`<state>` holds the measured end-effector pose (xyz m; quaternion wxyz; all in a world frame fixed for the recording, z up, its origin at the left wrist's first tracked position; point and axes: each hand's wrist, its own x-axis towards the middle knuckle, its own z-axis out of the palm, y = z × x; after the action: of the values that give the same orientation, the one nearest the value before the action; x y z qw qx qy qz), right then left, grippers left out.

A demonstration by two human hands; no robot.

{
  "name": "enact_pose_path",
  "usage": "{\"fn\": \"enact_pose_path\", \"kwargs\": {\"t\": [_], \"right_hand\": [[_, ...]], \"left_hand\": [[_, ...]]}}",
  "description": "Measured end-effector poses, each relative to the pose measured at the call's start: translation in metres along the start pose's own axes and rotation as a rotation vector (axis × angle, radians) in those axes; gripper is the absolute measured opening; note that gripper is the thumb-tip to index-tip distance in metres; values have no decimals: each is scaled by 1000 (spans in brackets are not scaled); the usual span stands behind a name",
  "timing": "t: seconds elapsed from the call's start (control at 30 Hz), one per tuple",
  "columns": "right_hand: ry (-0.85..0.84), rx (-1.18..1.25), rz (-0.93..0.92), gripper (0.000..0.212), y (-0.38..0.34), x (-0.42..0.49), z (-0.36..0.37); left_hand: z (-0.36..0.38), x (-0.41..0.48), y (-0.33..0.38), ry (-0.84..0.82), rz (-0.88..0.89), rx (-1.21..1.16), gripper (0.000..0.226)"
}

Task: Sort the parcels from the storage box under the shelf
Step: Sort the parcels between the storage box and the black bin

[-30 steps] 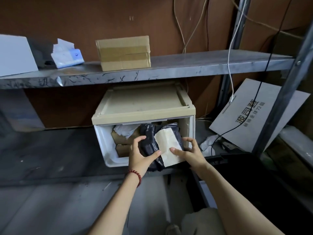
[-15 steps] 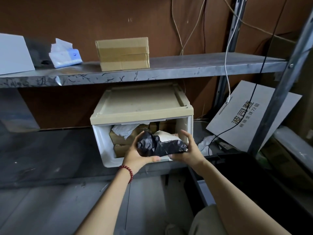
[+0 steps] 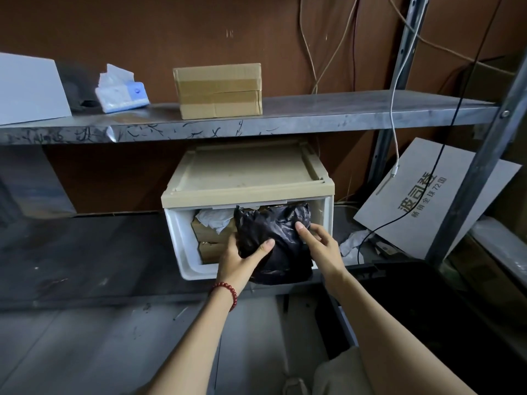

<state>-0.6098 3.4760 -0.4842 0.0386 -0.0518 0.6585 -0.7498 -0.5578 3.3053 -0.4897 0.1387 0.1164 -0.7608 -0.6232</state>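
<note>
A white storage box with a beige lid stands open-fronted on the lower shelf, under the metal shelf. A black plastic parcel is held upright in front of the box opening. My left hand grips its left side, thumb across the front. My right hand holds its right side with fingers curled on the bag. Inside the box, brown cardboard parcels and a white crumpled parcel show at the left; the rest is hidden behind the black parcel.
On the upper shelf stand a taped cardboard box, a tissue pack and a white board. A grey printed card leans at the right behind a metal post. Cables hang down the back wall. A dark bin sits lower right.
The black parcel has been turned from lying flat to standing upright in both hands. Its white label side no longer faces me.
</note>
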Motion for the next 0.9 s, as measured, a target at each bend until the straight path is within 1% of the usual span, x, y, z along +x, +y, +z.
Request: {"fn": "enact_pose_path", "kwargs": {"t": [0.13,0.2,0.23,0.27,0.33,0.37,0.43,0.57,0.67,0.7,0.77,0.83,0.9], "right_hand": [[-105,52,53,21,0,-2,5],[-145,58,81,22,2,-2,2],[-158,48,95,28,3,-3,0],[-164,25,112,38,4,-3,-1],[-153,2,159,69,7,-2,-4],[-139,6,180,78,7,-2,-5],[-109,29,199,82,8,-1,-7],[-38,66,190,89,10,1,-14],[-3,67,163,85,10,1,-17],[19,70,155,83,9,1,-19],[76,64,141,79,8,0,-27],[104,42,138,70,10,-6,-41],[132,37,166,57,22,-18,-57]], "left_hand": [[8,2,-2,66,-64,-41,48],[10,5,-3,86,-103,-53,49],[10,7,-2,95,-133,-66,53],[11,8,-2,106,-164,-84,57],[11,10,-2,126,-212,-128,58],[12,11,-1,131,-221,-146,57],[13,14,1,126,-210,-150,59],[20,19,4,114,-114,-37,75],[28,16,6,130,-17,98,74],[30,15,8,116,9,125,77],[34,10,11,62,34,165,90],[42,4,14,14,35,209,95],[54,-5,13,-32,27,328,89]]}}
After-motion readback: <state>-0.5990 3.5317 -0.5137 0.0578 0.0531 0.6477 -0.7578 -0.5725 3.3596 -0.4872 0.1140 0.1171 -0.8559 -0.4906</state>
